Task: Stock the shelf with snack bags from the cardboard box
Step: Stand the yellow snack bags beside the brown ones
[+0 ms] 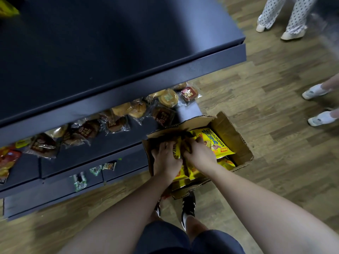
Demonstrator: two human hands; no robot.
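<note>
Box: I see the cardboard box (236,136) open on the floor beside the dark shelf (110,99).
Bag: top yellow snack bag (214,143) lies flat, long axis running away-left to near-right.
Left hand (166,158): fingers curled round upright bags (177,153) in the box.
Right hand (199,154): gripping the same bunch.

Wrapped buns (168,97) lie on a lower tier; bystanders' white shoes (314,91) stand on wood-look flooring (275,110)

One cardboard box (233,132), two hands (166,158).
</note>
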